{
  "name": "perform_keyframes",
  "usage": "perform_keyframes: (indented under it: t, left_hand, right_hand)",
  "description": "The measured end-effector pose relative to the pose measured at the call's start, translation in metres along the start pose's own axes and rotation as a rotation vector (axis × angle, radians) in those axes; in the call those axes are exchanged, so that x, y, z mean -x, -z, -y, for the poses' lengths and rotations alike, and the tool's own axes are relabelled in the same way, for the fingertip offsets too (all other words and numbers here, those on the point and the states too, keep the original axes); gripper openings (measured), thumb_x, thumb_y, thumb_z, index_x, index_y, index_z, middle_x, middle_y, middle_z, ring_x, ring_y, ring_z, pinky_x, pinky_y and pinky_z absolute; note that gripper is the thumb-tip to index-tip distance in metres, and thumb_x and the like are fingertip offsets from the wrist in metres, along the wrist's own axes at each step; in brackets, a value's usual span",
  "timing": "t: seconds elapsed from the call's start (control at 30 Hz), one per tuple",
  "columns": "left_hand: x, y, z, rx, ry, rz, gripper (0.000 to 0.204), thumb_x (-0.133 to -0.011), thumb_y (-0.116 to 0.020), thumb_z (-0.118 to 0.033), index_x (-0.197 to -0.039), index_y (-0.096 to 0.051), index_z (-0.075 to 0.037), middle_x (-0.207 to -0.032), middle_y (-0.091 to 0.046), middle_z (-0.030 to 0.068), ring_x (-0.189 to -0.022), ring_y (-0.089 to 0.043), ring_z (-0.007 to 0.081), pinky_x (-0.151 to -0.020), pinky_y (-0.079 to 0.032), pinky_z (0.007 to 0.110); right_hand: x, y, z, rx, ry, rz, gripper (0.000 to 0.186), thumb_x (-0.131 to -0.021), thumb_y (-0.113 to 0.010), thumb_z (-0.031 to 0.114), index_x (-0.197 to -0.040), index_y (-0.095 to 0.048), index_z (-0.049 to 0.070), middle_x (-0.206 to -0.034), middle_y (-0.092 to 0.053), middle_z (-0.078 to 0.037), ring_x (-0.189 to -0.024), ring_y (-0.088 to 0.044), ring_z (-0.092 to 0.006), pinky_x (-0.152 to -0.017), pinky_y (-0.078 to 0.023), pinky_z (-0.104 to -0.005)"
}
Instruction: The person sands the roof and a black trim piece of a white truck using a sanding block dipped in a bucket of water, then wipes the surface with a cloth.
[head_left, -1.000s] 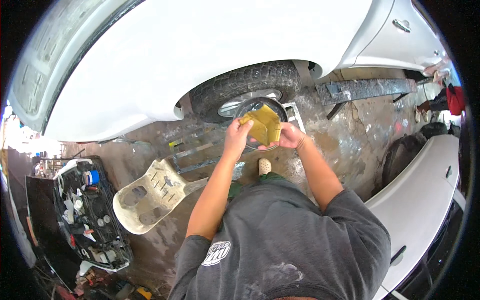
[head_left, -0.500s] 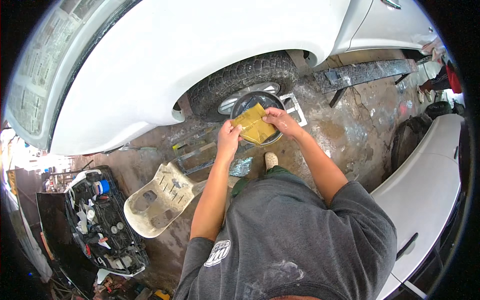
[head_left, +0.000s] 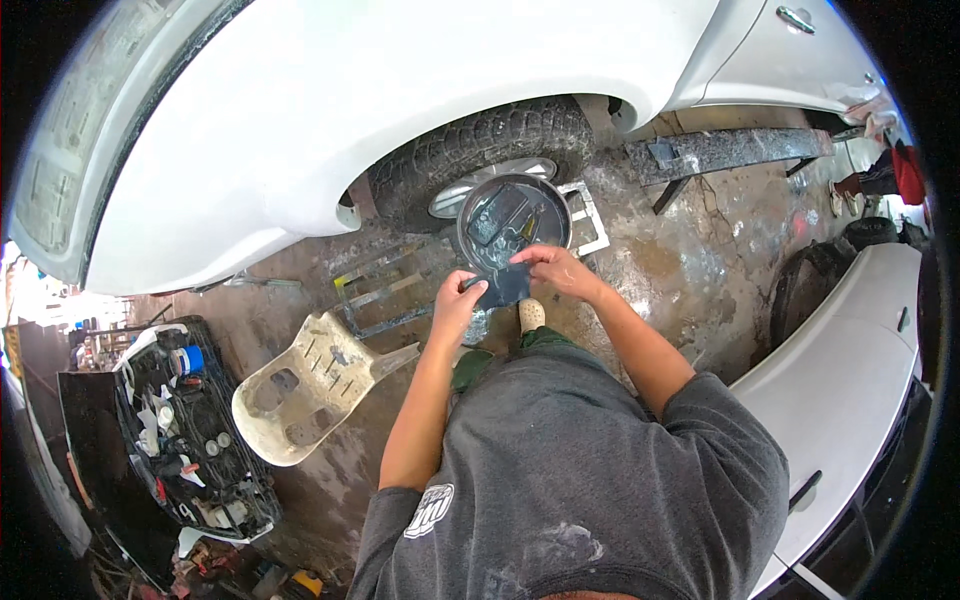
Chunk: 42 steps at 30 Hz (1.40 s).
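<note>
Currently both hands pinch one dark sheet (head_left: 503,285), likely sandpaper with its dark face up, held in front of the chest above the floor. Left hand (head_left: 458,298) grips the sheet's left edge, fingers curled shut on it. Right hand (head_left: 555,270) pinches the top right edge, thumb against fingers. Just beyond the sheet sits a round dark basin (head_left: 514,216) with tools lying in water, next to the tyre (head_left: 480,150) of a white car (head_left: 350,110). A shoe tip (head_left: 531,314) shows right below the sheet. Left of the arms, a broken cream plastic chair (head_left: 305,385) lies on the wet concrete floor (head_left: 690,270). Far left, a black car part (head_left: 185,430) with loose bits on it. A white body panel (head_left: 850,370) sits at right.
</note>
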<state>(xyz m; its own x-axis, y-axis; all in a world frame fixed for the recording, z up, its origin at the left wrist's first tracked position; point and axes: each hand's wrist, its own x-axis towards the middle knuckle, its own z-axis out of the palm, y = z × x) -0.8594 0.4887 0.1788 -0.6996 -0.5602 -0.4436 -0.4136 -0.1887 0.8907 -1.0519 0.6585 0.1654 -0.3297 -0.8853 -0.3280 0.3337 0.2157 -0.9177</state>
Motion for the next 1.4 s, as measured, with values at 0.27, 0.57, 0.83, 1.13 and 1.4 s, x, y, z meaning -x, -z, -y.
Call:
perform_keyframes:
  t: [0.27,0.57,0.83,1.13,1.4]
  left_hand:
    - [0.039,0.043,0.011,0.155,-0.053,-0.243,0.015,-0.092,-0.071,-0.012,-0.101,-0.061,-0.006,-0.086,-0.058,-0.0034,-0.075,-0.05,0.005,-0.065,-0.041,0.024]
    - [0.101,0.091,0.05,0.267,0.028,-0.424,0.015,-0.095,-0.069,-0.012,-0.105,-0.059,-0.009,-0.093,-0.063,-0.0008,-0.083,-0.06,0.0089,-0.069,-0.048,0.025]
    - [0.127,0.104,0.054,0.461,0.053,-0.564,0.011,-0.096,-0.068,-0.011,-0.103,-0.059,-0.009,-0.095,-0.063,-0.001,-0.083,-0.06,0.0086,-0.075,-0.05,0.024]
    - [0.042,0.056,0.005,0.216,0.001,-0.347,0.013,-0.096,-0.068,-0.013,-0.105,-0.062,-0.005,-0.092,-0.06,-0.0015,-0.081,-0.055,0.0067,-0.068,-0.047,0.024]
    - [-0.028,-0.025,-0.039,0.257,0.016,-0.066,0.036,-0.099,-0.063,-0.021,-0.132,-0.053,-0.008,-0.12,-0.062,0.0058,-0.103,-0.062,0.0133,-0.084,-0.052,0.031]
  right_hand:
    - [-0.096,0.066,-0.006,0.789,0.28,-0.56,0.023,-0.094,-0.06,0.015,-0.109,-0.073,0.003,-0.109,-0.071,-0.02,-0.105,-0.067,-0.04,-0.094,-0.052,-0.0445]
    - [-0.177,0.03,-0.076,1.584,-0.506,0.308,0.064,-0.092,-0.059,0.049,-0.144,-0.058,0.012,-0.151,-0.053,-0.013,-0.142,-0.046,-0.0347,-0.111,-0.04,-0.0563]
    - [-0.099,-0.001,-0.03,1.56,-0.479,0.162,0.041,-0.093,-0.052,0.017,-0.131,-0.066,0.013,-0.128,-0.069,-0.016,-0.118,-0.066,-0.0365,-0.1,-0.05,-0.0522]
    - [-0.055,0.015,0.02,0.749,0.105,-0.15,0.026,-0.097,-0.062,0.029,-0.095,-0.07,0.005,-0.095,-0.073,-0.015,-0.085,-0.07,-0.0333,-0.075,-0.052,-0.0415]
    - [-0.023,0.055,0.056,-0.349,-0.104,-0.198,0.011,-0.099,-0.062,0.022,-0.105,-0.063,0.013,-0.093,-0.066,0.003,-0.084,-0.065,-0.0094,-0.073,-0.053,-0.0315]
